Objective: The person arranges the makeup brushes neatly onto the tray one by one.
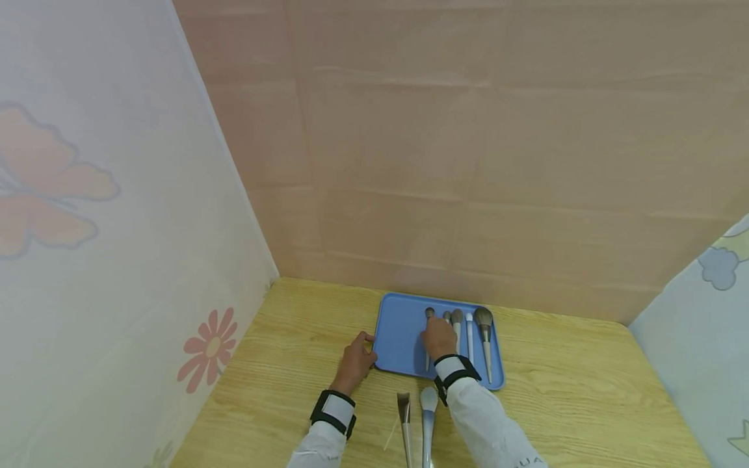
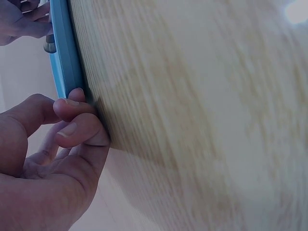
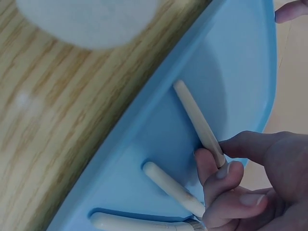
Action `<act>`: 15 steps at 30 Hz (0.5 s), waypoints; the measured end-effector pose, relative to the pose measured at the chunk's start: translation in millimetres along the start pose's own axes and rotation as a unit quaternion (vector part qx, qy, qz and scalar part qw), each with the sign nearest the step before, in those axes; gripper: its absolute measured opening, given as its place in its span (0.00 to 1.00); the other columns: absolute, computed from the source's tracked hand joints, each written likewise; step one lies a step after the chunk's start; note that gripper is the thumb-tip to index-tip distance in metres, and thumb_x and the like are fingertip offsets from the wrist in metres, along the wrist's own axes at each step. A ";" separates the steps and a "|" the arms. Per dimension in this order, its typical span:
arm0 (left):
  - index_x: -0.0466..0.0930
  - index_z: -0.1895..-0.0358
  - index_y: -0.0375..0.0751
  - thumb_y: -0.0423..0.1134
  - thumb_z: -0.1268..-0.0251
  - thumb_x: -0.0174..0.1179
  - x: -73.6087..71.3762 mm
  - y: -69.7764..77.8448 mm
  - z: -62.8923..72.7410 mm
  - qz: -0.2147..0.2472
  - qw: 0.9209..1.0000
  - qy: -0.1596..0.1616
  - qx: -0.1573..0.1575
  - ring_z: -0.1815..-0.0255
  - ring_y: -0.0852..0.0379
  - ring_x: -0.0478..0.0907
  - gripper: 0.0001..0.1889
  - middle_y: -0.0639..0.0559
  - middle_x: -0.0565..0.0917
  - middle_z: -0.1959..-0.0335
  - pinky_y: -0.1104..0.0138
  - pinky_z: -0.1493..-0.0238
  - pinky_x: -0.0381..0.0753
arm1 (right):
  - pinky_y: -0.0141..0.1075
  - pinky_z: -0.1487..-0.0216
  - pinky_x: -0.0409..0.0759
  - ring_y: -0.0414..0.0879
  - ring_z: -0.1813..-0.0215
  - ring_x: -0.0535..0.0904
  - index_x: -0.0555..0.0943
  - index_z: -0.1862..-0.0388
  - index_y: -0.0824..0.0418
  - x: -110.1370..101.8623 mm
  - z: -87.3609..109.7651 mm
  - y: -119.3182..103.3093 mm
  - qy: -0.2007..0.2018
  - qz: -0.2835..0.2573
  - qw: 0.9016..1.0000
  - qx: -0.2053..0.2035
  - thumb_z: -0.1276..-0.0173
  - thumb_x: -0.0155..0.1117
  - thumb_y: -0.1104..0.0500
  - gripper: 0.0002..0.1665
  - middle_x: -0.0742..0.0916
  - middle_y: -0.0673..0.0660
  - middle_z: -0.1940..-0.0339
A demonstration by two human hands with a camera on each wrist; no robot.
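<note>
My right hand (image 1: 440,337) is over the blue tray (image 1: 400,325) and pinches a makeup brush (image 3: 196,113) between thumb and fingers. That brush has a pale handle and a dark, short head, and its handle end lies close to the tray's near rim. More makeup brushes lie side by side to the right of it, among them a large dark fluffy brush (image 1: 484,317) and a slim white-tipped brush (image 1: 469,328). My left hand (image 1: 355,361) rests at the tray's left edge, its loosely bent fingers (image 2: 79,132) touching the outer rim.
On the wooden table (image 1: 562,377), in front of the tray, lie a flat dark-bristled brush (image 1: 404,416) and a white-headed brush (image 1: 429,409). A thin pale stick (image 1: 391,434) is beside them. A brown papered wall (image 1: 468,162) rises behind, and a flowered panel (image 1: 146,195) on the left.
</note>
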State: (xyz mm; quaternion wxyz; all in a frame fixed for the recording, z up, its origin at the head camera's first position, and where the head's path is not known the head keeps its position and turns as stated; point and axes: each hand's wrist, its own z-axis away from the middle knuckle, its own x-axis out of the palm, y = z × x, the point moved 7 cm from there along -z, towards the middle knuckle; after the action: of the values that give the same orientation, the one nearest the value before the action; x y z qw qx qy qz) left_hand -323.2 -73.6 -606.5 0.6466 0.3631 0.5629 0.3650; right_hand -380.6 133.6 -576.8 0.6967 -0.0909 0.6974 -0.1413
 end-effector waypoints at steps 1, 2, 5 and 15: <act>0.75 0.43 0.33 0.24 0.41 0.56 0.0 -0.1 -0.3 0.000 1.000 0.000 0.000 0.85 0.60 0.68 0.20 0.51 0.76 0.80 0.69 0.82 0.67 | 0.49 0.76 0.80 0.58 0.71 0.85 0.84 0.63 0.71 0.3 -0.1 0.3 0.001 -0.001 1.000 0.000 0.38 0.64 0.63 0.10 0.87 0.66 0.73; 0.75 0.43 0.32 0.24 0.41 0.56 -0.1 -0.1 -0.5 -0.001 1.000 0.000 0.001 0.85 0.60 0.68 0.20 0.51 0.76 0.80 0.69 0.82 0.67 | 0.49 0.76 0.80 0.58 0.72 0.85 0.84 0.64 0.70 0.7 -0.3 0.7 0.001 -0.003 1.000 0.001 0.38 0.64 0.63 0.10 0.87 0.66 0.73; 0.75 0.43 0.33 0.25 0.41 0.56 0.4 -1.6 -1.2 -0.001 1.000 0.000 -0.003 0.85 0.60 0.68 0.20 0.52 0.76 0.80 0.69 0.82 0.67 | 0.49 0.76 0.80 0.58 0.71 0.85 0.84 0.64 0.70 1.1 -0.3 2.1 0.003 -0.008 1.000 0.003 0.38 0.64 0.63 0.09 0.87 0.66 0.73; 0.75 0.43 0.33 0.25 0.41 0.55 1.5 -3.6 -1.4 0.009 1.000 -0.003 -0.006 0.84 0.59 0.68 0.20 0.51 0.76 0.80 0.68 0.81 0.68 | 0.50 0.76 0.80 0.58 0.71 0.85 0.84 0.63 0.70 2.4 -1.1 5.4 0.008 -0.012 1.000 0.007 0.40 0.66 0.62 0.11 0.87 0.66 0.73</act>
State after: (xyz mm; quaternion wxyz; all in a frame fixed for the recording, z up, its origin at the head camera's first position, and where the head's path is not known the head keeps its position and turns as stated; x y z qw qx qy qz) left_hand -324.2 -73.8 -610.5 0.6469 0.3654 0.5553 0.3736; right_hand -381.3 138.0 -580.8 0.6901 -0.0933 0.7007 -0.1549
